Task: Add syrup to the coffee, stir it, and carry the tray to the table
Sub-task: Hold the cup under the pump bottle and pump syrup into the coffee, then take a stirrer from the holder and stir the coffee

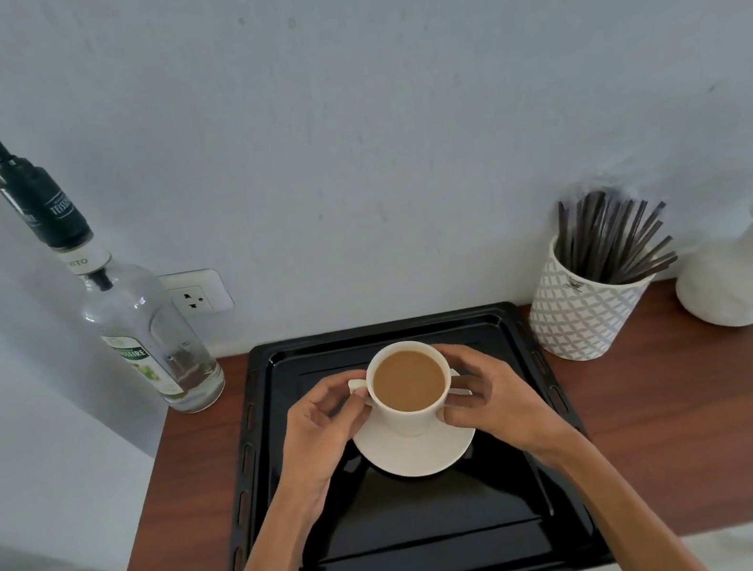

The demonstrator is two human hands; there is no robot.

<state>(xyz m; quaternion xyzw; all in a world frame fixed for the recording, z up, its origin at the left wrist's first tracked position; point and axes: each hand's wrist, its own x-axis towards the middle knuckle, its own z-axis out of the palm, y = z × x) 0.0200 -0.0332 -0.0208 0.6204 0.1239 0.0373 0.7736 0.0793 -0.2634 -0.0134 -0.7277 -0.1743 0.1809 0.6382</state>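
The cup [410,387] on its saucer [414,454] is clasped at nine by the left hand [321,428] and at three by the right hand [490,398] — its handle partly hidden. The syrup bottle [149,335] stands at ten, its pump spout cut off — the stirrer pot [583,299] at two.

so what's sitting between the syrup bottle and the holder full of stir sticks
In the head view, the black tray lies between the syrup bottle and the stick holder. On it the coffee cup stands on its saucer, with both hands on the cup.
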